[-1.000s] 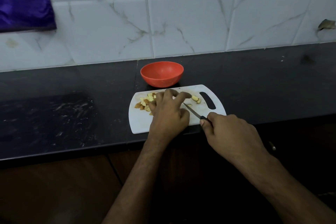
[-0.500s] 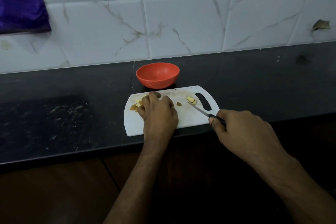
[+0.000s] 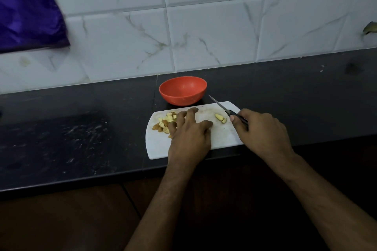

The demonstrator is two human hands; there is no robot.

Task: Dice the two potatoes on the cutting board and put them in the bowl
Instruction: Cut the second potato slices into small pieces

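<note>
table [image 3: 81, 138] is dark stone below white marbled wall tiles [image 3: 204, 36]. left hand [image 3: 189, 134] rests spread-fingered against diced potato [image 3: 165, 121] on the cutting board [image 3: 157, 146]; right hand [image 3: 263, 130] grips a knife [image 3: 219, 106].

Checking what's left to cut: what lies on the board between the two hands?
In the head view, a small potato piece lies between the left hand and right hand.
</note>
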